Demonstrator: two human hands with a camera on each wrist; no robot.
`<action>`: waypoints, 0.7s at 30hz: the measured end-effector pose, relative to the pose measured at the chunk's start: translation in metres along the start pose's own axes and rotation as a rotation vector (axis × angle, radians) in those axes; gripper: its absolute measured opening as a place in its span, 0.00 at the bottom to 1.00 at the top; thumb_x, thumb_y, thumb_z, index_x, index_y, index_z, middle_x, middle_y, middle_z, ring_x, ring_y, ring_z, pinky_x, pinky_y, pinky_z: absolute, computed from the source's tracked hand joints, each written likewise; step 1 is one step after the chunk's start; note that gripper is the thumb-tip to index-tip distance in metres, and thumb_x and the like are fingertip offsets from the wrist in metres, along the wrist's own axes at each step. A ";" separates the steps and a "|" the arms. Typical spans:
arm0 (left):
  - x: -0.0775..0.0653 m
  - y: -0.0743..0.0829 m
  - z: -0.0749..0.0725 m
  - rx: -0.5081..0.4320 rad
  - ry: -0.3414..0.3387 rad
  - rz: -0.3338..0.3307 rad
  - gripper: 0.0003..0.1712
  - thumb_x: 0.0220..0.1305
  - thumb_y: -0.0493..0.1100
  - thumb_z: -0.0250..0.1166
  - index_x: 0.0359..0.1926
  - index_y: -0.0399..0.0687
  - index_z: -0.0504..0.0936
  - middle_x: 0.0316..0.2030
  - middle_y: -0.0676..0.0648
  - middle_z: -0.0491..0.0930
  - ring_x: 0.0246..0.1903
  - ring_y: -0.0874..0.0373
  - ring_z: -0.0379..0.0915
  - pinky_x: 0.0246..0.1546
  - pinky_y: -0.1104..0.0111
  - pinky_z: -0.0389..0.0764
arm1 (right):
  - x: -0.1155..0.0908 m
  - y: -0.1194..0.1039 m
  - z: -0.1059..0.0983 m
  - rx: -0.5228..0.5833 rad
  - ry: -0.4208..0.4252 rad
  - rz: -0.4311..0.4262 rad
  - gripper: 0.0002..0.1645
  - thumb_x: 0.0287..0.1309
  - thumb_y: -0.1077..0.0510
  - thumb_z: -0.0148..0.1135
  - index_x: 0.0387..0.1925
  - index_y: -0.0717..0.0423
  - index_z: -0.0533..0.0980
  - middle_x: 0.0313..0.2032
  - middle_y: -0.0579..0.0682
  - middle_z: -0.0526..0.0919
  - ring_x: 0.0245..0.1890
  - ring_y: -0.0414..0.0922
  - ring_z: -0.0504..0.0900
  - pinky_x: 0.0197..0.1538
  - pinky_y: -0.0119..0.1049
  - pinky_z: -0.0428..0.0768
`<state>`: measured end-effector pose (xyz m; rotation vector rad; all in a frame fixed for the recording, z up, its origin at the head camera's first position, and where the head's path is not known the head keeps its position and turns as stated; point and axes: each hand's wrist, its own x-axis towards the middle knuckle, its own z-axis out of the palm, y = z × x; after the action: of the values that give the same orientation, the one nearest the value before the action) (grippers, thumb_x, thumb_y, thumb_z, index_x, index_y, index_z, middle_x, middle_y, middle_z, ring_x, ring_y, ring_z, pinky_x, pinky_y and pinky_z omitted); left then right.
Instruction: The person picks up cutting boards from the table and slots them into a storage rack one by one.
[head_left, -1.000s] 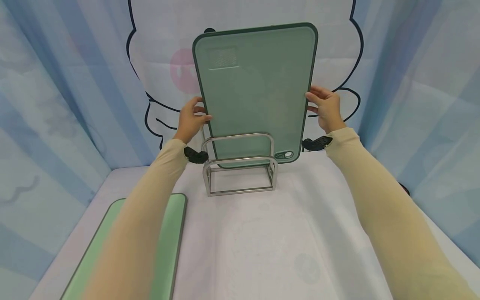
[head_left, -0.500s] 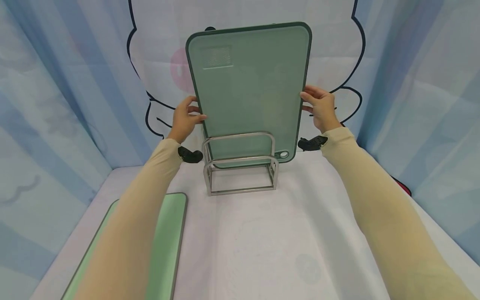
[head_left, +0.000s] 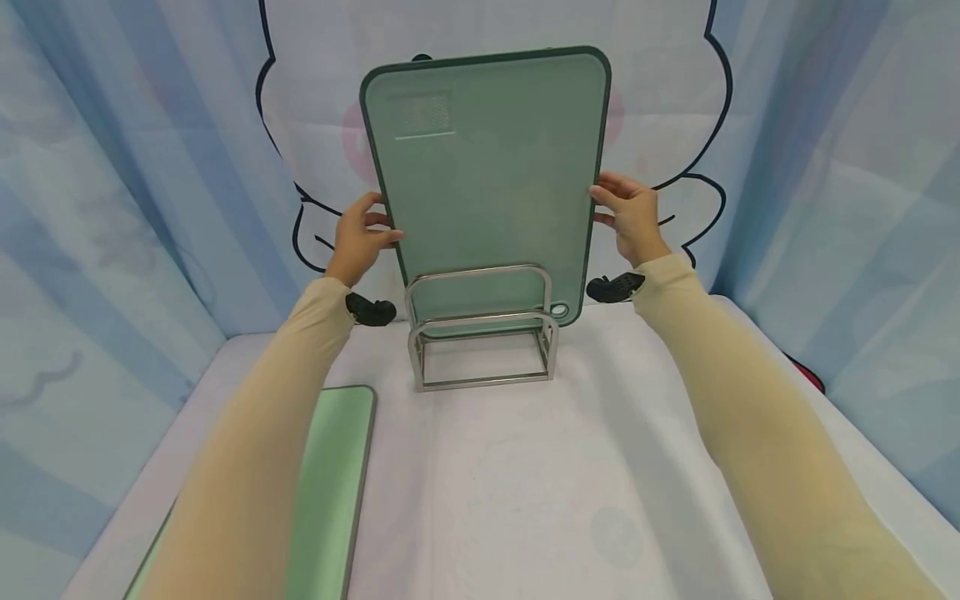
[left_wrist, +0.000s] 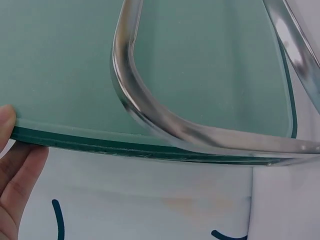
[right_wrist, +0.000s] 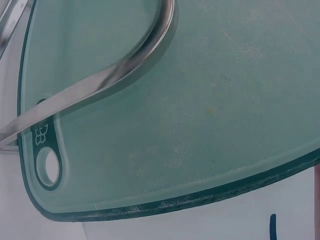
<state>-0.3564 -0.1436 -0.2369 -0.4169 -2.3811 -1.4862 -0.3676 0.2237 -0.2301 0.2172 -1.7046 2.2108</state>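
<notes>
A green cutting board with a dark green rim stands upright, slightly tilted, in a metal rack. Its lower part sits behind the rack's bent bars, and its hanging hole shows at the bottom right. My left hand pinches the board's left edge, thumb in front and fingers behind. On the opposite edge, a bit higher, my right hand pinches the board the same way. In the left wrist view, a curved bar crosses close in front of the board; my left fingertips show at the edge.
A second, lighter green board lies flat on the white-covered table at the front left, partly hidden by my left sleeve. Behind the rack hangs a printed curtain, with blue curtain panels on both sides. A small red item shows at the right.
The board has slid left within the rack, with both hands moving left along with it. More of its right side is now behind the rack's bars. The rack has stayed in place.
</notes>
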 end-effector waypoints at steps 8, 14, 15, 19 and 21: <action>0.001 -0.001 -0.006 0.002 0.014 -0.003 0.27 0.60 0.33 0.63 0.60 0.46 0.69 0.46 0.37 0.78 0.38 0.55 0.81 0.46 0.62 0.82 | 0.001 0.003 0.006 0.040 -0.005 0.016 0.09 0.51 0.63 0.67 0.36 0.52 0.83 0.32 0.43 0.83 0.32 0.39 0.80 0.32 0.29 0.81; -0.001 -0.001 -0.010 0.022 0.015 -0.002 0.27 0.60 0.34 0.63 0.60 0.46 0.68 0.46 0.36 0.78 0.39 0.53 0.81 0.47 0.62 0.82 | 0.003 0.005 0.009 0.061 -0.009 0.017 0.07 0.51 0.64 0.66 0.33 0.50 0.83 0.30 0.43 0.83 0.31 0.39 0.80 0.30 0.29 0.81; -0.001 -0.001 -0.010 0.025 0.015 -0.004 0.27 0.60 0.34 0.63 0.61 0.46 0.68 0.46 0.36 0.78 0.39 0.53 0.81 0.47 0.62 0.82 | 0.003 0.005 0.010 0.065 -0.010 0.018 0.07 0.51 0.64 0.66 0.32 0.50 0.83 0.30 0.43 0.83 0.31 0.39 0.80 0.30 0.29 0.81; 0.000 0.000 -0.014 0.029 0.016 -0.013 0.27 0.61 0.34 0.63 0.61 0.47 0.69 0.46 0.36 0.79 0.40 0.55 0.79 0.46 0.62 0.82 | 0.003 0.006 0.012 0.083 -0.018 0.017 0.07 0.51 0.64 0.67 0.32 0.50 0.83 0.30 0.44 0.83 0.30 0.39 0.80 0.29 0.30 0.82; 0.001 0.001 -0.016 0.036 0.016 -0.016 0.27 0.61 0.35 0.63 0.61 0.47 0.69 0.46 0.36 0.79 0.39 0.56 0.79 0.47 0.62 0.82 | 0.003 0.006 0.013 0.085 -0.021 0.018 0.07 0.50 0.64 0.67 0.33 0.50 0.83 0.30 0.44 0.83 0.30 0.39 0.80 0.29 0.30 0.82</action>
<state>-0.3548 -0.1575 -0.2289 -0.3769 -2.4007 -1.4464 -0.3738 0.2101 -0.2313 0.2481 -1.6307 2.3049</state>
